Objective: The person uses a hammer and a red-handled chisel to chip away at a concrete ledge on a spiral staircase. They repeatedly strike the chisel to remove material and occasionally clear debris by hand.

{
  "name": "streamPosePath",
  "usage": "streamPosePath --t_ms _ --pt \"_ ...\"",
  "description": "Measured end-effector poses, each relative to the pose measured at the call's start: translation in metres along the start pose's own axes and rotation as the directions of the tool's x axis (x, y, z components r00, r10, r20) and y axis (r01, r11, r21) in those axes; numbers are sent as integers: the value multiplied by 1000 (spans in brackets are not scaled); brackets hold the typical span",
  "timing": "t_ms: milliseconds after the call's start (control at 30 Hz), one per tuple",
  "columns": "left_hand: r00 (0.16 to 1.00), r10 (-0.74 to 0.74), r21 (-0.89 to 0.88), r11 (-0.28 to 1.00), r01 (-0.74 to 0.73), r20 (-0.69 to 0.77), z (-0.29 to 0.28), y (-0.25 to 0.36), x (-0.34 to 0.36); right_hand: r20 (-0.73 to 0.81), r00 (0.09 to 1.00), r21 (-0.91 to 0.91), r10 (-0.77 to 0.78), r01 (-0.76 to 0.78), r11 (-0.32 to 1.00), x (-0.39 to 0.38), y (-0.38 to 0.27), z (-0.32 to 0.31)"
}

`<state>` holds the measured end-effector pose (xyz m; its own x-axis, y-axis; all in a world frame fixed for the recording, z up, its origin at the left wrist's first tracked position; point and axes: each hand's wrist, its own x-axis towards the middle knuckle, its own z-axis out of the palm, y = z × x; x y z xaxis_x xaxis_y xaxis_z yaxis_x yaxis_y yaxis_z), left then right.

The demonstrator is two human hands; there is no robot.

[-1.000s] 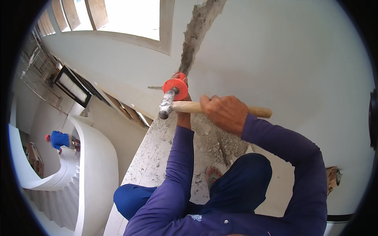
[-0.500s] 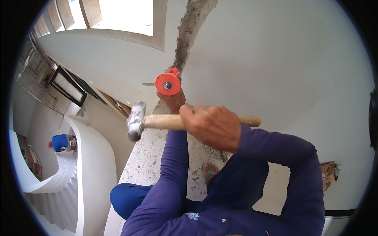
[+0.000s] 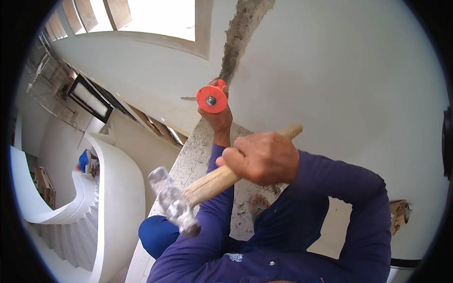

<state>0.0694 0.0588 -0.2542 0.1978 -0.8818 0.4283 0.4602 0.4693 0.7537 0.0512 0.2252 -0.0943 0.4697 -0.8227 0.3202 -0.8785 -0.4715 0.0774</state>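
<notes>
My left hand (image 3: 218,116) is wrapped round a chisel (image 3: 211,101), seen end-on with its round orange-red hand guard and bare metal head toward me. Its tip is hidden behind the guard and hand, at the lower end of a rough groove (image 3: 236,40) cut in the white wall. Closed round the wooden handle of a hammer (image 3: 212,183), my right hand (image 3: 262,158) is lower and to the right of the chisel. The hammer's worn metal head hangs at lower left, over my left forearm and apart from the chisel.
I am on a narrow pale ledge (image 3: 181,188) strewn with debris. Left of it, a curved white stair wall (image 3: 120,203) borders a drop to the steps, where another person (image 3: 86,161) is. A window (image 3: 163,19) is at upper left, and a torn cardboard box (image 3: 398,214) at right.
My right hand has tilted the hammer, so its head has swung down and toward me. The left hand still holds the chisel at the groove. The whole view has shifted slightly.
</notes>
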Motion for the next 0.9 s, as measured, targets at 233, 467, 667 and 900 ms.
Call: streamPosePath --t_ms 233,467,667,900 --pt "999 26 1 1000 -26 -30 -5 -30 -5 206 938 -77 280 -269 960 7 11 14" --pt "998 57 -303 951 -61 -23 -15 -29 6 182 890 -216 419 -380 900 0 47 33" --pt "996 -19 44 999 15 90 -16 15 14 245 768 595 592 -601 533 13 14 -8" --pt "938 34 153 984 -92 346 1 26 58 240 610 955 755 -290 -70 -12 -55 -60"
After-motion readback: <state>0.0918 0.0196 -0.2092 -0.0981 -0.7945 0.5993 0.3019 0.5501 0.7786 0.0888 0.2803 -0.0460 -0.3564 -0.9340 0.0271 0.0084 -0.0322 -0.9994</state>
